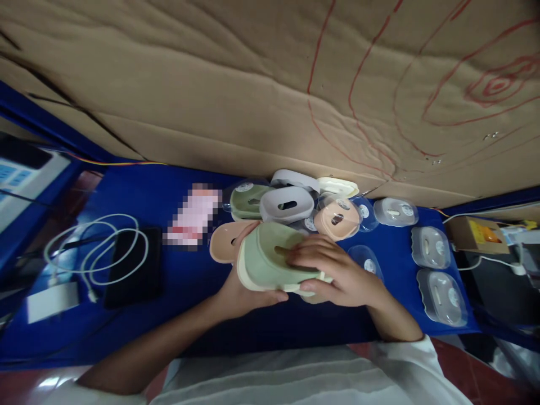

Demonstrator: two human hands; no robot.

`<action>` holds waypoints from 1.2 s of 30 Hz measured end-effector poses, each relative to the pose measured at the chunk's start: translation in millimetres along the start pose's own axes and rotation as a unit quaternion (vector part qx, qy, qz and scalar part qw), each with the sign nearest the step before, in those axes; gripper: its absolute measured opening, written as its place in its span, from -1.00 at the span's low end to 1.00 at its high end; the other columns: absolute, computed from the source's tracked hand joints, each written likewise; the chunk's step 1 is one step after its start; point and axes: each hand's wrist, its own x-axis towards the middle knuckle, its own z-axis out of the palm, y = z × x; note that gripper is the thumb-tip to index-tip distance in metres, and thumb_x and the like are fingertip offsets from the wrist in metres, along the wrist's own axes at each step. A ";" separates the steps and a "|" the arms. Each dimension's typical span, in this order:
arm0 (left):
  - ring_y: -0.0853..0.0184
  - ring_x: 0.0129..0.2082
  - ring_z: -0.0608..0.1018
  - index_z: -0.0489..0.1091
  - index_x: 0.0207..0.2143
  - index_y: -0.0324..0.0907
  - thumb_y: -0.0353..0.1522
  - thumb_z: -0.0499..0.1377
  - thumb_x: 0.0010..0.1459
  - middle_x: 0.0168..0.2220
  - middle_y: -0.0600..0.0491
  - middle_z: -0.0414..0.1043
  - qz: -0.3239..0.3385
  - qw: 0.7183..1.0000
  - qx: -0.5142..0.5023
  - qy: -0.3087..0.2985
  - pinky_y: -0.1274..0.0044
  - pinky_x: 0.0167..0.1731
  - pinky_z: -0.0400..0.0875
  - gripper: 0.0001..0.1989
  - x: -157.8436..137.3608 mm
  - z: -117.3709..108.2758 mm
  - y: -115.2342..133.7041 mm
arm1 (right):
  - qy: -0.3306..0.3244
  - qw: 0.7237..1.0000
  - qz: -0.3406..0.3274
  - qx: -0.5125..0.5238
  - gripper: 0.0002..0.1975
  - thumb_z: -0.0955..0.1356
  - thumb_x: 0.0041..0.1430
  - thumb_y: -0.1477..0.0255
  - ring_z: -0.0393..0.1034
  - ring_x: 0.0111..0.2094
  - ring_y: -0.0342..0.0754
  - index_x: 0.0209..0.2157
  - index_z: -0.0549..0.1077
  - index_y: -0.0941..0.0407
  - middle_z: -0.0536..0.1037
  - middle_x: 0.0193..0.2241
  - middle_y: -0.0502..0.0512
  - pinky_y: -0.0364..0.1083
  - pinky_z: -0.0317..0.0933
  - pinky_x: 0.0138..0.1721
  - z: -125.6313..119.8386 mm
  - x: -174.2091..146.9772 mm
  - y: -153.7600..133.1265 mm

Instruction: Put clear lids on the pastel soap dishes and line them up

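Left hand [243,297] cups the green dish [265,254] from eight o'clock, fingers largely hidden; right hand [337,277], at four o'clock, clasps it between thumb and bent fingers.

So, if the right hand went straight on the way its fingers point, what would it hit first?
The right hand would meet the pale green, rounded plastic piece first; it seems to be touching that already. What comes just beyond is hard to judge, as depth is unclear.
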 end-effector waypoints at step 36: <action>0.28 -0.09 0.65 0.29 0.33 -0.02 -0.37 0.20 0.48 0.21 -0.16 0.43 0.042 0.998 0.003 -0.044 0.41 -0.12 0.67 -0.57 7.8 4.2 17.6 | 0.152 0.878 0.274 -0.363 -0.51 0.41 0.46 0.19 0.47 0.28 0.26 0.33 0.47 -0.03 0.53 0.30 0.24 0.29 0.32 0.32 -82.1 -109.1 33.4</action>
